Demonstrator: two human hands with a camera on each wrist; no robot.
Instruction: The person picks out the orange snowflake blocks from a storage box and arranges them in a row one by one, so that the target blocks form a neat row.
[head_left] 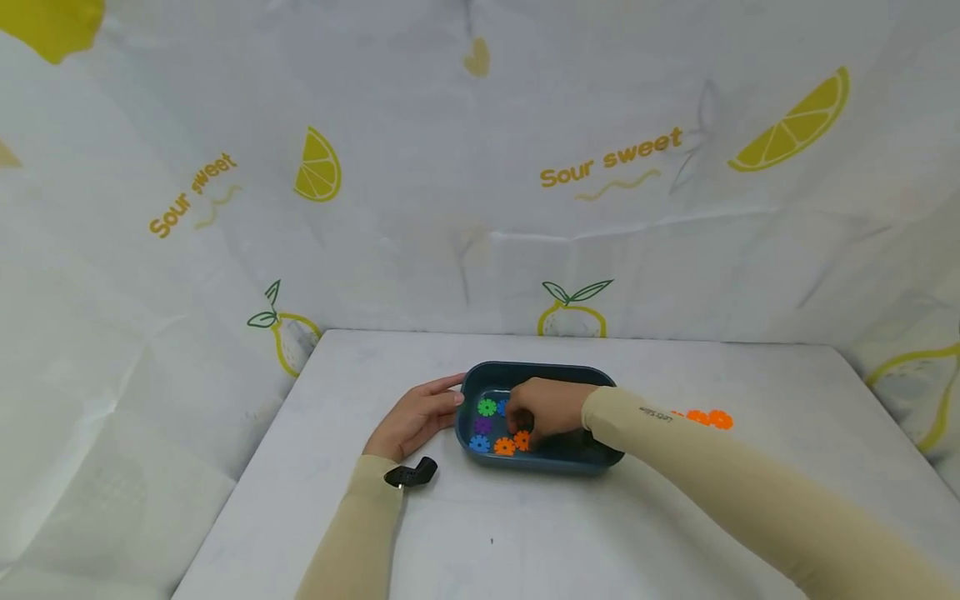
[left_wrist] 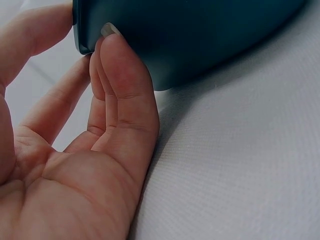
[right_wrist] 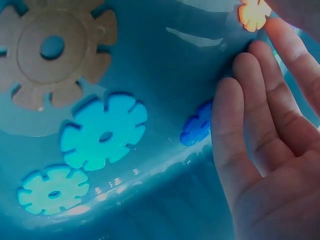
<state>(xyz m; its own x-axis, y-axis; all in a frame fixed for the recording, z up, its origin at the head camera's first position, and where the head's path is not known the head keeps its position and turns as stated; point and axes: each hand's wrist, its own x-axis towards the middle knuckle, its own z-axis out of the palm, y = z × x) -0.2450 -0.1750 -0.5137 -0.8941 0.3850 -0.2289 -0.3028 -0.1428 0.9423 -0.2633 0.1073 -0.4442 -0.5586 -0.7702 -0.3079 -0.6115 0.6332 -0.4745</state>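
Note:
A dark teal tray with rounded corners holds several flat, notched, flower-shaped plastic pieces. At its left end my left hand rests its fingertips against the outer wall, close under the rim in the left wrist view. My right hand reaches down inside and pinches an orange flower piece between thumb and index finger. Near those fingers lie a second orange piece, a green piece, a purple piece and a light blue piece. A dark blue piece shows beside the right fingers.
Orange pieces lie on the white table right of the tray, partly behind the right sleeve. Below the right palm are a brownish piece and a cyan piece. A lemon-print cloth hangs behind the table.

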